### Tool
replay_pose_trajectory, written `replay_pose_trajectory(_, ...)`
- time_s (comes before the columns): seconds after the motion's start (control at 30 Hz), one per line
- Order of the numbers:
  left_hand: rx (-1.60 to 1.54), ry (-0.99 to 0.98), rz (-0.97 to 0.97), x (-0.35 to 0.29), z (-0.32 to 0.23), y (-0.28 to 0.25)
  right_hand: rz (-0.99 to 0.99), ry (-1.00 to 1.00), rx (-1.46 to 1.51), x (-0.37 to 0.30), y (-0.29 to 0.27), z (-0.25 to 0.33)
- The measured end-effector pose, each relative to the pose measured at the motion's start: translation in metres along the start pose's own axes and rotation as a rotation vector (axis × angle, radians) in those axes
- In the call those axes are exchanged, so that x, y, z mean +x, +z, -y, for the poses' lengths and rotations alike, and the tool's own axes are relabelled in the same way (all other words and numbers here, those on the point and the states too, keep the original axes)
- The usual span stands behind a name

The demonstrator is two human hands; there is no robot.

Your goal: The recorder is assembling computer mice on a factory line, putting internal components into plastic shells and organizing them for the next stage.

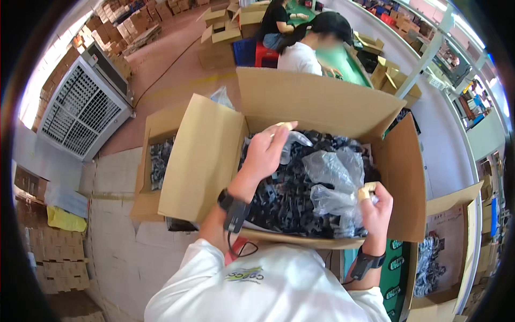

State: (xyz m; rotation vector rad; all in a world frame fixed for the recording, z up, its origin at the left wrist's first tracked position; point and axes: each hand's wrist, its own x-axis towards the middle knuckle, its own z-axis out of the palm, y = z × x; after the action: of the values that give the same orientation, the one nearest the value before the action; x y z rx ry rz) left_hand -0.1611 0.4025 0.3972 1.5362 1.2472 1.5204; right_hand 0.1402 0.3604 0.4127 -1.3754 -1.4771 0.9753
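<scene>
While the right hand (377,208) pinches the crumpled clear plastic bag (333,167) at the four o'clock side of the open cardboard carton (387,163), I have the left hand (263,153) at ten o'clock, its fingers loosely bent; I cannot tell whether it grips the curl of clear film (292,146) just beside it. From my remote view the bag looks thin, wrinkled and glossy, lying over the small black plastic parts (281,201) that fill the carton in a jumbled layer. Pale yellow coverings wrap some fingertips on both hands. The bag hides the parts beneath it, and the right hand covers its edge from me. At nine o'clock, the carton's left flap (201,155) blocks part of a second open carton (144,188) holding similar dark pieces, while the far flap (316,102) rises at twelve, partly screening a seated co-worker in white (300,58) beside a green tabletop (343,61). Farther out at ten o'clock stands a grey-white air cooler (83,107); toward five, another open carton (450,252) holds dark parts.
</scene>
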Motion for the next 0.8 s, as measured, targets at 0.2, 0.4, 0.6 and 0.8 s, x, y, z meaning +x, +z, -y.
replay_pose_trajectory(0.2, -0.126, 0.184, -0.098, 0.010, 0.000, -0.005, -0.005, -0.156, -0.085, 0.008, 0.008, -0.020)
replay_pose_trajectory(0.4, -0.235, 0.180, 0.294, -0.024, -0.006, 0.030, 0.341, -0.471, -0.296, 0.014, 0.025, 0.013)
replay_pose_trajectory(0.6, -0.078, 0.304, 0.305, -0.065, -0.017, 0.069, -0.055, -0.666, -0.024, 0.023, 0.055, 0.009)
replay_pose_trajectory(0.8, 0.001, 0.342, 0.182, -0.092, -0.016, 0.088, 0.123, -0.418, 0.855, 0.008, 0.087, -0.026)
